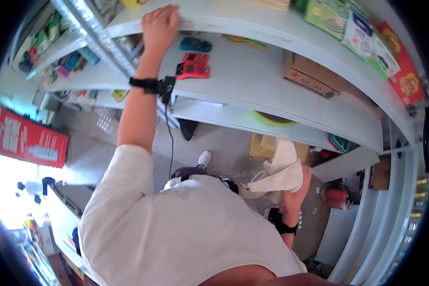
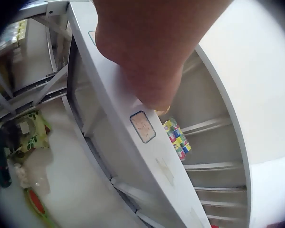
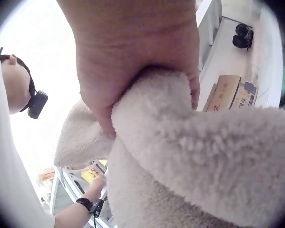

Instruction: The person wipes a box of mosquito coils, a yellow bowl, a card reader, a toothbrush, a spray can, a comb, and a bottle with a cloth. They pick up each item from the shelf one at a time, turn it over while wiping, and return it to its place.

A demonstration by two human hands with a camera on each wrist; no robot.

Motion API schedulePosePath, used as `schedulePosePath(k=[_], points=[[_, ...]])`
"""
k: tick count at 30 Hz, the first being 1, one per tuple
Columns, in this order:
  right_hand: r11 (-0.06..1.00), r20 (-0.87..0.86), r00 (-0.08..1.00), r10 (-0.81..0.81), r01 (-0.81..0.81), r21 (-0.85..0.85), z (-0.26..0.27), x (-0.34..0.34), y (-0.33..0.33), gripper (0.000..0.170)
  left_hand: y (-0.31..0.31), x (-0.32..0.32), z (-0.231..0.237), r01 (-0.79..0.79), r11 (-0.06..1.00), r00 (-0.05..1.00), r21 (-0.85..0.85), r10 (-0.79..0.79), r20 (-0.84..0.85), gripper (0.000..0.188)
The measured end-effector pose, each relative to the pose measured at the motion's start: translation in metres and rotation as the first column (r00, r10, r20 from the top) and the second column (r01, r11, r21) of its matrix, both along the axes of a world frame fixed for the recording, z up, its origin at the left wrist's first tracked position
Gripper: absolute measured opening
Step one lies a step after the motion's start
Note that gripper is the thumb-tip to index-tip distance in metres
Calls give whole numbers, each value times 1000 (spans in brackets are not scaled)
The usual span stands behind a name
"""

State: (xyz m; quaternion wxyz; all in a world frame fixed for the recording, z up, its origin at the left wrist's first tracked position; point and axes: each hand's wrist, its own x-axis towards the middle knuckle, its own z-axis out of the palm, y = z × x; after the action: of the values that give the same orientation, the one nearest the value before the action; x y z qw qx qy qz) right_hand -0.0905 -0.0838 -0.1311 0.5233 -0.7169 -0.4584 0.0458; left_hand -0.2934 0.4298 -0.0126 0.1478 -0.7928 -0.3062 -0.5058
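My left hand [image 1: 159, 28] rests at the front edge of the upper shelf [image 1: 214, 21], back of the hand upward. In the left wrist view the left hand [image 2: 147, 61] lies over the shelf rim beside a framed label [image 2: 143, 127], its fingertips hidden. A colourful patterned pack [image 2: 178, 137] shows just past it. Low on the other side, my right hand [image 1: 298, 186] grips a bunched off-white fleece cloth [image 1: 281, 171]. Up close, the right hand [image 3: 137, 57] has thumb and fingers around a fold of the fluffy cloth [image 3: 180, 142]; loose ends hang down.
On the shelf below lie red handheld devices [image 1: 194, 69], a teal one [image 1: 195, 44] and a cardboard box [image 1: 310, 76]. Green and white boxes [image 1: 348, 33] stand at the upper right. A metal post [image 1: 105, 43] rises beside my left arm. A red carton [image 1: 28, 136] stands at left.
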Motion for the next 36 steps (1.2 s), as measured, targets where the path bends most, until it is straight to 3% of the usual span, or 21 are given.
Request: schedulePosePath(k=[2,5,14,17,20,21,22,23,24,26,28,30,31,32,34,36], points=[[1000,-49,999,-11,12,18,-5,-3,-1,61,-6,5,3,-22,991,999,135,18,29,23],[992,-162,983,-86,99,73,-9,-17,-1,63,-17,9,5,-51,986,995,158,36,93,24],[984,-31,984,-174,175,36,3,-48,24,62,-13,-1,1,2,996,1000,84,-4,25,30],[991,38,991,-132,131,28,-3,-68,52,62,-20,-17,0,105,992,993,74,-101,-63,38],[995,-51,998,-40,44,87,12,-108,106,61,-31,-44,-33,368,929,929,-24,-367,47,57],[993,-79,997,-5,14,113,9,-122,131,60,-53,-64,-67,627,711,773,-318,-619,141,70],[988,-85,996,18,-4,157,6,-140,173,60,-67,-86,-98,786,342,542,-514,-782,308,83],[995,22,998,61,-62,73,0,-150,200,60,-80,-107,-112,711,-43,443,-702,-748,494,98],[994,123,986,112,-110,-22,-4,-161,225,60,-96,-123,-128,686,-442,301,-578,-551,779,83],[940,-87,936,342,-342,14,-4,-203,275,62,-94,-159,-171,630,-399,275,-666,-687,672,72],[861,-59,860,508,-509,-10,-3,-238,313,61,-74,-181,-157,329,42,416,-943,-903,105,62],[752,-100,775,624,-630,-193,-1,-245,334,61,-63,-208,-169,237,113,608,-965,-792,56,56],[679,-129,726,675,-680,-278,0,-246,345,61,-62,-224,-198,352,-43,741,-935,-597,307,54],[671,-60,714,697,-679,-298,1,-241,355,62,-61,-240,-219,491,-159,793,-857,-326,515,51],[648,70,669,740,-682,-339,-1,-217,372,64,-56,-275,-233,518,-139,816,-844,-213,537,49],[772,36,814,580,-535,-344,-23,-180,397,68,-47,-310,-252,511,-97,848,-854,-105,519,48]])
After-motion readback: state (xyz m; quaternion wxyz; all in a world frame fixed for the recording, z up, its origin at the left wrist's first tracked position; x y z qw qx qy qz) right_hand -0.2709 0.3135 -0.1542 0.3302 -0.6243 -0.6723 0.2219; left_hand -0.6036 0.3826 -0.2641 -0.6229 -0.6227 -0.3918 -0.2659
